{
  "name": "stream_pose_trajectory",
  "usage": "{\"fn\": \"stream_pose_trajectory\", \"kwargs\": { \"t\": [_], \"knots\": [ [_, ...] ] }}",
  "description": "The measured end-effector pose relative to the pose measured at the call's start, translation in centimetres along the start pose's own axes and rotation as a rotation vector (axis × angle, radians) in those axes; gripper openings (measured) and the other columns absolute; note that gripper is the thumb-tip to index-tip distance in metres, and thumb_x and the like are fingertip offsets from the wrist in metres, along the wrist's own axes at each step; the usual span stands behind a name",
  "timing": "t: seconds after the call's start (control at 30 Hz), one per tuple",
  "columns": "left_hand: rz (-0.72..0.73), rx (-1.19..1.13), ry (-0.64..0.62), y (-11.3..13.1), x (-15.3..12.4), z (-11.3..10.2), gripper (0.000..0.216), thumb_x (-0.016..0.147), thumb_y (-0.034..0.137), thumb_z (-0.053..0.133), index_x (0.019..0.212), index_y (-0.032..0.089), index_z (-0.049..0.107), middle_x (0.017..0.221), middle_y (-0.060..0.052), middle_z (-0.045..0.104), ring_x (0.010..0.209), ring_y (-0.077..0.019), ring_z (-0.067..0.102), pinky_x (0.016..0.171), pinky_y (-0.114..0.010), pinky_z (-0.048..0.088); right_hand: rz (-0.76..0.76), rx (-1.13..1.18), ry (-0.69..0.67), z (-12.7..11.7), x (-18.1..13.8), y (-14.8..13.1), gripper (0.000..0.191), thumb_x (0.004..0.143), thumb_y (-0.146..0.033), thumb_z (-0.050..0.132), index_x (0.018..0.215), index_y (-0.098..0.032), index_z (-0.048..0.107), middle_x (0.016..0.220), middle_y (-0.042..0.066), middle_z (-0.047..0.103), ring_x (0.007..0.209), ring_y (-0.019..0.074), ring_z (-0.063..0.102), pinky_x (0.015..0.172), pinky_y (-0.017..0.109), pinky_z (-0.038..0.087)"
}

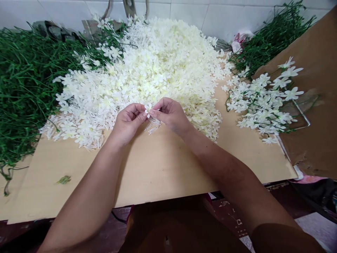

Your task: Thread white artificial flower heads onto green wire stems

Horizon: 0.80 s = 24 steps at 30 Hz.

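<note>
Holding one small white flower [148, 109] btwn both hands, approx. mid-width on the tabletop [165, 168], back from its near edge and right by the front of the big pile. My L hand [129, 121] is closed in a pinch, thumb and index on the flower's L side; my R hand [171, 115] pinches it from the R, fingertips nearly meeting the L ones. Can't tell if the R grip is on petals or stalk. The bloom faces up at me, petals spread.

Just under my fingers, a few thin white stalks [154, 125] poke out. Beyond, a heap of loose white blooms [163, 66] w/ yellowish tints covers the middle and runs to the far edge, by the tiled wall [189, 14]. Green stems [31, 88] are massed along the L edge, some trailing twd the near L corner, w/ a small green scrap [64, 180] lying inside that corner.

Over twd the R edge: a bunch of white flowers [263, 102] w/ green stalks, next to a bent metal rod [305, 116] and a brown cardboard panel [310, 80] standing tilted. More green stems, a 2nd clump [273, 40], sit at the far R corner, pink-and-white cloth [239, 40] just beside.
</note>
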<state>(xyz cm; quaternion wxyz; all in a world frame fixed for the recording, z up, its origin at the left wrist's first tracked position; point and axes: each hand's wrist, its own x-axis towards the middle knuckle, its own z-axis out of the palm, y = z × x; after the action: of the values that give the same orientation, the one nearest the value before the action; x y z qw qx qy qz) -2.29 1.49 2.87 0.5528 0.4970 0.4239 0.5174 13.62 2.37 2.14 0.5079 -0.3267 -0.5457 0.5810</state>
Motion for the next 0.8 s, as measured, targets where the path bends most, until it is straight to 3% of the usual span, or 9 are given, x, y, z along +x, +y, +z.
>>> {"fn": "stream_pose_trajectory", "kwargs": {
  "t": [0.17, 0.27, 0.5, 0.6, 0.8],
  "knots": [
    [-0.004, -0.02, 0.023, 0.0, 0.0, 0.0, 0.05, 0.046, 0.053, 0.095, 0.068, 0.018, 0.067, 0.058, 0.003, 0.063, 0.054, -0.0068, 0.057, 0.056, -0.017, 0.05, 0.066, 0.102, -0.022, 0.0, -0.1, -0.4, 0.047, 0.061, -0.045, 0.089, 0.079, -0.021, 0.054, 0.063, -0.007, 0.06, 0.058, 0.0069, 0.058, 0.063, 0.024, 0.054],
    [-0.012, -0.019, 0.027, 0.1, 0.0, 0.0, 0.048, 0.047, 0.054, 0.095, 0.067, 0.018, 0.069, 0.057, 0.003, 0.064, 0.054, -0.0073, 0.057, 0.055, -0.018, 0.049, 0.015, 0.061, -0.034, 0.1, -0.1, -0.4, 0.043, 0.065, -0.045, 0.086, 0.08, -0.022, 0.053, 0.067, -0.006, 0.062, 0.062, 0.0083, 0.06, 0.063, 0.024, 0.053],
    [-0.058, -0.037, 0.073, 0.1, 0.0, 0.1, 0.049, 0.042, 0.053, 0.096, 0.07, 0.019, 0.073, 0.061, 0.002, 0.067, 0.053, -0.0073, 0.057, 0.054, -0.02, 0.048, -0.379, -0.433, 0.129, 0.7, -0.8, 0.3, 0.008, 0.082, -0.018, 0.061, 0.077, -0.019, 0.055, 0.074, -0.002, 0.056, 0.063, 0.008, 0.051, 0.062, 0.024, 0.046],
    [-0.07, -0.04, 0.079, -0.2, 0.1, 0.0, 0.049, 0.042, 0.052, 0.097, 0.07, 0.02, 0.073, 0.061, 0.002, 0.067, 0.055, -0.008, 0.059, 0.054, -0.02, 0.048, -0.492, -0.582, 0.135, 0.7, -1.0, 0.5, 0.01, 0.082, -0.012, 0.057, 0.075, -0.018, 0.054, 0.074, -0.001, 0.055, 0.064, 0.0084, 0.051, 0.063, 0.024, 0.046],
    [-0.042, 0.011, 0.009, -0.3, -0.2, 0.4, 0.051, 0.053, 0.057, 0.092, 0.082, 0.019, 0.074, 0.066, 0.001, 0.068, 0.06, -0.0095, 0.061, 0.06, -0.022, 0.051, -0.515, -0.741, 0.19, 0.2, -0.9, 0.7, 0.016, 0.083, -0.012, 0.057, 0.072, -0.021, 0.048, 0.07, -0.003, 0.047, 0.064, 0.0095, 0.047, 0.063, 0.024, 0.042]
  ]
}}
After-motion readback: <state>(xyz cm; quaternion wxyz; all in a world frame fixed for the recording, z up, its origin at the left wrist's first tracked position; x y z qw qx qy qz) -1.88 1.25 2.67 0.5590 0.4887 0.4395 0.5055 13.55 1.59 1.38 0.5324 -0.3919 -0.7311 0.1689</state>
